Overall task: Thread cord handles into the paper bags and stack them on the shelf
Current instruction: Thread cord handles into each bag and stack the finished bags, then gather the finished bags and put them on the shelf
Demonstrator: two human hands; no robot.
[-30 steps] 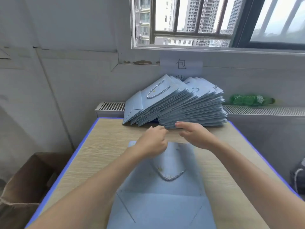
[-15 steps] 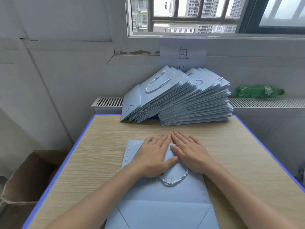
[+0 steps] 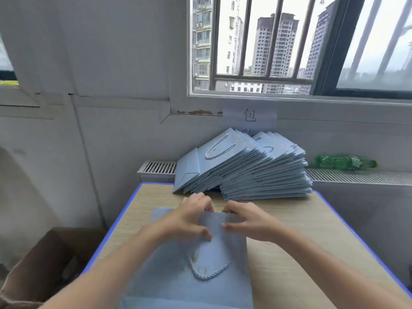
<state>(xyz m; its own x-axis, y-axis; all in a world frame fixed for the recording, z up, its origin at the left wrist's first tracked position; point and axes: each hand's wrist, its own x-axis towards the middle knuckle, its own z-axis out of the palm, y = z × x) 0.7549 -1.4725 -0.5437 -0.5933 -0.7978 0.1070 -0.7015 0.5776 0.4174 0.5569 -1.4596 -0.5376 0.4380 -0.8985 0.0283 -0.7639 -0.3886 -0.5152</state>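
At the far left I saw a box [image 3: 40,264] on the floor beside the table [image 3: 301,237]. My left hand [image 3: 189,219] pinched the top edge of the bag [image 3: 214,246], fingers curled over the rim and thumb on the front. The bag lay on the table in front of me, its cord [image 3: 208,272] looped on the front face. My right hand [image 3: 247,221] pinched the same edge. Behind stood the stack [image 3: 256,172], and at the right a bottle [image 3: 343,162].
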